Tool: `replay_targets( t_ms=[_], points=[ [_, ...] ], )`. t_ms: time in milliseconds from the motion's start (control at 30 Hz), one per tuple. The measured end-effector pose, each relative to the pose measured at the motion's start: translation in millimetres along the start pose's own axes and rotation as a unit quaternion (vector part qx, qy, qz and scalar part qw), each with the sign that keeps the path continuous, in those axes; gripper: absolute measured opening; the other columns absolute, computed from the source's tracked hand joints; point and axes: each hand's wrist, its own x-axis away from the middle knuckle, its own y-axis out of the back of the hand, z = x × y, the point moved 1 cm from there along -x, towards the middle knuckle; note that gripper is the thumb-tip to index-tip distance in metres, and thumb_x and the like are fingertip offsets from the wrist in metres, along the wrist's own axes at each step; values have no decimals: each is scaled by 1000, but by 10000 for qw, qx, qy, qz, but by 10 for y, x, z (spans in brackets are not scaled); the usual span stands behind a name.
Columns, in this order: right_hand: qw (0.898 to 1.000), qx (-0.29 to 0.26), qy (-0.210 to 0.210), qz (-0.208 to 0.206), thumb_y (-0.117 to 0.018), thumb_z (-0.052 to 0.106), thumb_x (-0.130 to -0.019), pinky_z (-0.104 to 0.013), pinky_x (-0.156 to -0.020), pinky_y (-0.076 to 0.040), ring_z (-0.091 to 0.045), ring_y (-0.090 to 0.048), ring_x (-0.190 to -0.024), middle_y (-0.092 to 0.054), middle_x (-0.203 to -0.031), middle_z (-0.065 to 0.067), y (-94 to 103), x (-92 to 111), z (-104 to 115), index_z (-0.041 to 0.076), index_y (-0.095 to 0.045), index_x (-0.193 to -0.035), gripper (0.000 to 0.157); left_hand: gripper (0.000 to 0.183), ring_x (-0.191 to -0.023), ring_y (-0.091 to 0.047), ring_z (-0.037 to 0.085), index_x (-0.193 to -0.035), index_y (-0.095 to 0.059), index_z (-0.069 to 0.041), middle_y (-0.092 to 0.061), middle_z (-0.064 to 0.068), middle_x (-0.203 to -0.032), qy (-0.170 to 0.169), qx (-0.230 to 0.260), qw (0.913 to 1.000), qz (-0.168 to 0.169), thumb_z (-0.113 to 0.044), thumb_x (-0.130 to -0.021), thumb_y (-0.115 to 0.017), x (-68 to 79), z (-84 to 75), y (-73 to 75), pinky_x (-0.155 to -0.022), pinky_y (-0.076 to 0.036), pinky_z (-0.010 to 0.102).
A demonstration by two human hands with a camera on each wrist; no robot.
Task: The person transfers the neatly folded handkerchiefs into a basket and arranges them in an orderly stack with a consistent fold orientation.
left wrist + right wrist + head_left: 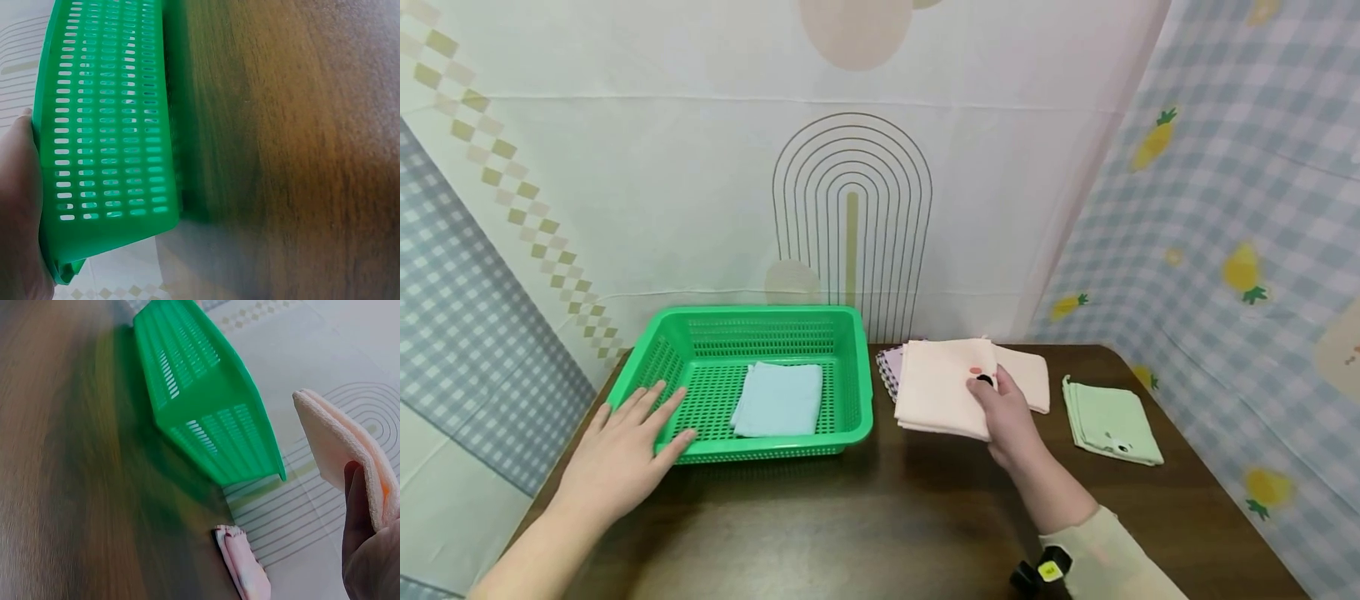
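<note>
My right hand (1017,421) pinches a folded pale-peach towel (936,385) by its right edge, thumb on top near a small embroidered face. In the right wrist view the towel is raised off the table, its folded layers visible. My left hand (617,458), fingers spread and fairly straight, rests at the near-left corner of a green plastic basket (863,379). A folded light-blue towel (784,400) lies inside that basket. Partly covered by the held towel are a lilac cloth with a checked edge (889,368) and another pale-pink folded towel (1028,377).
A folded light-green towel (1116,421) lies toward the right side of the dark wooden table (820,533). Patterned fabric (700,200) hangs behind the table and along both sides.
</note>
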Motion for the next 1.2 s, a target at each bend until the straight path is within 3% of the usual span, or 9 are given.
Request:
replay_targets(
  t_ms=[233,733,967,1200],
  points=[
    [9999,-108,-56,98,-55,12,-99,-25,-62,-57,-9,-66,-74,-58,-101,-2,-196,7,8,5,-47,-134,36,74,-141,-28,48,-158,-29,-21,-28,21,-159,70,-1,9999,143,-63,-99,-42,1,-18,30,-113,-8,70],
    [9992,-7,-117,382,-54,13,-99,-25,-70,-57,-12,-66,-88,-54,-127,-15,-551,-11,42,10,-47,-140,42,74,-141,-30,47,-159,-27,-22,-28,21,-159,23,-9,10000,69,-62,-99,-43,-4,-7,12,-111,-13,71],
    [9986,-127,-107,501,-55,11,-97,-28,-66,-58,-13,-67,-82,-57,-118,-14,-707,-24,33,11,-50,-138,41,74,-141,-28,47,-159,-26,-22,-28,21,-159,30,40,10000,83,-62,-99,-43,-3,-7,5,-112,-9,70],
    [9981,-73,-104,600,-56,11,-97,-27,-66,-57,-13,-67,-80,-59,-116,-13,-900,-23,53,9,-53,-134,38,74,-141,-29,47,-159,-27,-22,-30,21,-158,41,-8,10000,39,-62,-99,-44,1,-7,9,-112,-12,70]
  ],
)
